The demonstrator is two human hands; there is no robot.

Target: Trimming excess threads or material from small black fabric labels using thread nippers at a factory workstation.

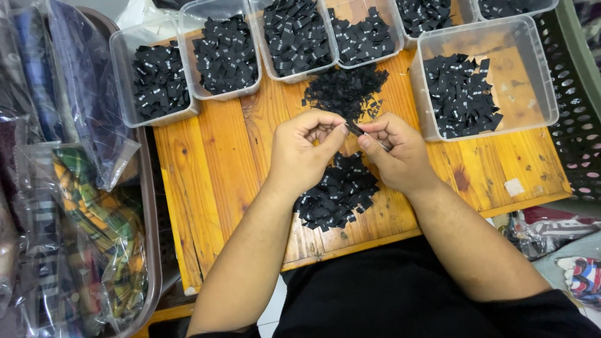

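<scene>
Bare forearms, black clothing

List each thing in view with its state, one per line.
Left hand: pinching a black label.
Right hand: pinching the same black label.
Near pile: loose on the wooden table.
Far pile: loose, unsorted.
Large tub: open, partly filled.
Row of tubs: open, holding labels.

Small black woven labels [338, 191] heaped mid-surface, a second heap [344, 87] behind, more filling clear tubs [541, 81], plastic-wrapped fabric packages [87, 206] at left
</scene>
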